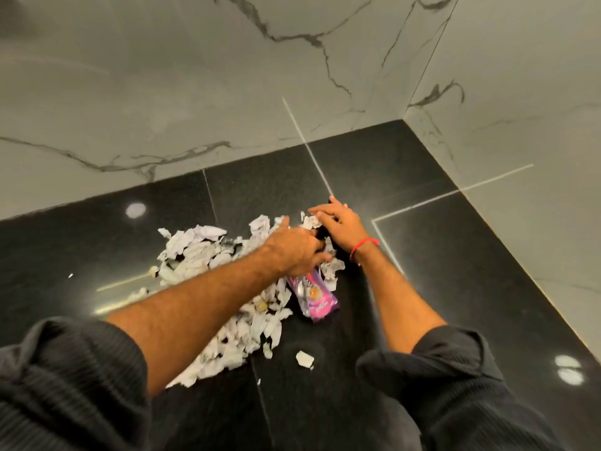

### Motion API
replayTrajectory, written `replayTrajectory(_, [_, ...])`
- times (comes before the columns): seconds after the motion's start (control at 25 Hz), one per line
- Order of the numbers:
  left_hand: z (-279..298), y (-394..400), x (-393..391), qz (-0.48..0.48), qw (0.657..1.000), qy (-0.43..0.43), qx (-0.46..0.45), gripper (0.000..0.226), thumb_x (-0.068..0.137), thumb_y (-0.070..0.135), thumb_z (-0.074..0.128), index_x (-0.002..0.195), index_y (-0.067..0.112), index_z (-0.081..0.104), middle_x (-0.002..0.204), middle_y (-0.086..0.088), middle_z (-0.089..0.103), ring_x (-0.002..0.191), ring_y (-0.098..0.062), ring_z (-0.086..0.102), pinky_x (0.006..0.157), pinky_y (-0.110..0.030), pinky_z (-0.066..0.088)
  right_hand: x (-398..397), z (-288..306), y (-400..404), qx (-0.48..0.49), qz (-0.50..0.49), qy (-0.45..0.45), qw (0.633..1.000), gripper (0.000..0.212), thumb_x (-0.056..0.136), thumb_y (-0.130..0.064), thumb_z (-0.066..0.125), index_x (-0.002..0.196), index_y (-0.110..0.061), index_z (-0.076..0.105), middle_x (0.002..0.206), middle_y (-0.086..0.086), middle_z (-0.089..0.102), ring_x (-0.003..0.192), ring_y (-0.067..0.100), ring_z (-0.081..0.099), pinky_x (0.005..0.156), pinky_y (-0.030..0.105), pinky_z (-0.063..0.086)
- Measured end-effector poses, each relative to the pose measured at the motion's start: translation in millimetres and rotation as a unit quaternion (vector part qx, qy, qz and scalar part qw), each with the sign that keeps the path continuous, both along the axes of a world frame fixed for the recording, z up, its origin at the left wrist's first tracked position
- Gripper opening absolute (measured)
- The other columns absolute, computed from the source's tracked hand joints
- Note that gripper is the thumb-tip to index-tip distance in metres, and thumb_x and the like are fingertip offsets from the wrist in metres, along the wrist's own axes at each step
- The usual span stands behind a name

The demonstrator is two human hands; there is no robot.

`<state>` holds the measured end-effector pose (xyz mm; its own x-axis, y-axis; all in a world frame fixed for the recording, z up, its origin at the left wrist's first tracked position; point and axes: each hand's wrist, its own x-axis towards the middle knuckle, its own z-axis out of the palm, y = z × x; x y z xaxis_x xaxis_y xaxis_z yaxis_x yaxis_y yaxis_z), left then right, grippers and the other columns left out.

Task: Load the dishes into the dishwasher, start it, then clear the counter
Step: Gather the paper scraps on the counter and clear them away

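Both hands — left point(297, 252), right point(338, 224) — lie spread, fingers loose, on torn paper scraps point(201, 252), gripping nothing.

We find no text that can be read anywhere in this view. The pink and purple wrapper point(313, 296) lying on the black counter point(455, 255) carries white lettering and a small round emblem, but the print is too blurred and partly covered for us to make out any word or brand. The torn white paper scraps point(201, 252) show faint grey marks that we cannot read either.
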<state>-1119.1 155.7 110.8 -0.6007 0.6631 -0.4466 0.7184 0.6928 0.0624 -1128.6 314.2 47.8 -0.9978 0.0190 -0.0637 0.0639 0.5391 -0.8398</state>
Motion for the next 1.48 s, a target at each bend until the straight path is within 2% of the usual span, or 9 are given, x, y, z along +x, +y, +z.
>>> replayTrajectory(0.16, [-1, -72, 18, -0.017, 0.994, 0.034, 0.102, 0.042, 0.106, 0.042, 0.036, 0.146, 0.036, 0.046, 0.158, 0.009, 0.038, 0.150, -0.023, 0.028, 0.122, -0.062, 0.002, 51, 6, 6, -0.042, -0.142, 0.067, 0.987, 0.032, 0.094, -0.011, 0.057, 0.123, -0.020, 0.066, 0.117, 0.000, 0.068, 0.110, 0.010, 0.061, 0.107, 0.030, 0.043])
replayTrajectory(0.36, [-24, -152, 63, 0.004, 0.974, 0.073, 0.213, 0.066, 0.097, 0.011, 0.057, 0.154, 0.031, 0.032, 0.166, 0.001, 0.018, 0.155, -0.023, 0.011, 0.124, -0.056, 0.002, 106, -4, -65, 0.087, -0.017, -0.018, 0.996, 0.041, 0.102, -0.037, 0.046, 0.141, -0.025, 0.047, 0.153, -0.006, 0.037, 0.149, 0.015, 0.015, 0.123, 0.036, 0.007])
replayTrajectory(0.56, [-28, -212, 105, 0.102, 0.950, 0.110, 0.275, 0.052, 0.101, 0.022, 0.048, 0.151, 0.031, 0.039, 0.168, -0.003, 0.013, 0.155, -0.027, 0.004, 0.124, -0.055, 0.009, 124, 2, -120, -0.005, -0.034, -0.010, 0.999, 0.029, 0.103, -0.028, 0.044, 0.126, -0.019, 0.060, 0.132, 0.000, 0.059, 0.138, 0.017, 0.039, 0.120, 0.040, 0.018])
replayTrajectory(0.68, [-29, -250, 140, 0.193, 0.934, 0.116, 0.279, 0.051, 0.098, 0.026, 0.056, 0.148, 0.033, 0.046, 0.163, -0.002, 0.023, 0.147, -0.029, 0.021, 0.116, -0.050, 0.021, 143, 18, -105, 0.054, -0.131, 0.076, 0.987, 0.026, 0.097, -0.023, 0.056, 0.118, -0.015, 0.068, 0.115, 0.001, 0.069, 0.106, 0.014, 0.062, 0.098, 0.036, 0.048])
replayTrajectory(0.8, [-33, -261, 176, 0.234, 0.926, 0.100, 0.279, 0.044, 0.095, 0.024, 0.063, 0.138, 0.032, 0.055, 0.142, 0.000, 0.042, 0.123, -0.025, 0.040, 0.104, -0.051, 0.039, 182, 26, -87, 0.126, -0.120, 0.110, 0.979, 0.021, 0.087, -0.015, 0.068, 0.107, -0.012, 0.070, 0.107, 0.004, 0.066, 0.101, 0.019, 0.059, 0.091, 0.032, 0.046])
replayTrajectory(1.0, [-40, -211, 206, 0.029, 0.944, 0.032, 0.327, 0.037, 0.095, 0.021, 0.062, 0.132, 0.025, 0.062, 0.126, 0.000, 0.056, 0.116, -0.022, 0.048, 0.097, -0.046, 0.045, 246, 13, -93, 0.147, -0.165, 0.059, 0.974, 0.027, 0.080, -0.001, 0.069, 0.104, -0.013, 0.068, 0.096, -0.002, 0.053, 0.084, 0.009, 0.052, 0.082, 0.015, 0.038])
replayTrajectory(1.12, [-51, -154, 223, -0.110, 0.959, 0.072, 0.252, 0.048, 0.097, 0.038, 0.051, 0.143, 0.023, 0.048, 0.152, 0.000, 0.043, 0.142, -0.026, 0.035, 0.112, -0.047, 0.034, 261, -2, -111, 0.120, -0.132, 0.012, 0.984, 0.036, 0.081, 0.005, 0.059, 0.108, -0.017, 0.068, 0.094, -0.001, 0.061, 0.079, 0.011, 0.057, 0.082, 0.024, 0.048])
replayTrajectory(1.32, [-72, -152, 208, -0.059, 0.980, 0.166, 0.088, 0.081, 0.099, 0.070, 0.018, 0.161, 0.018, 0.014, 0.169, -0.004, 0.008, 0.155, -0.034, -0.002, 0.120, -0.064, 0.012, 244, 10, -100, -0.113, -0.252, -0.002, 0.961, 0.042, 0.091, 0.011, 0.041, 0.112, -0.018, 0.064, 0.101, 0.006, 0.070, 0.078, 0.014, 0.067, 0.074, 0.023, 0.054])
replayTrajectory(1.48, [-70, -192, 183, -0.003, 0.980, 0.189, 0.057, 0.081, 0.098, 0.073, 0.014, 0.161, 0.021, 0.011, 0.168, 0.001, 0.007, 0.154, -0.035, -0.010, 0.120, -0.066, 0.002, 225, 11, -87, -0.018, -0.229, 0.047, 0.972, 0.029, 0.093, -0.003, 0.056, 0.116, -0.018, 0.066, 0.110, -0.001, 0.067, 0.086, 0.004, 0.062, 0.080, 0.019, 0.051])
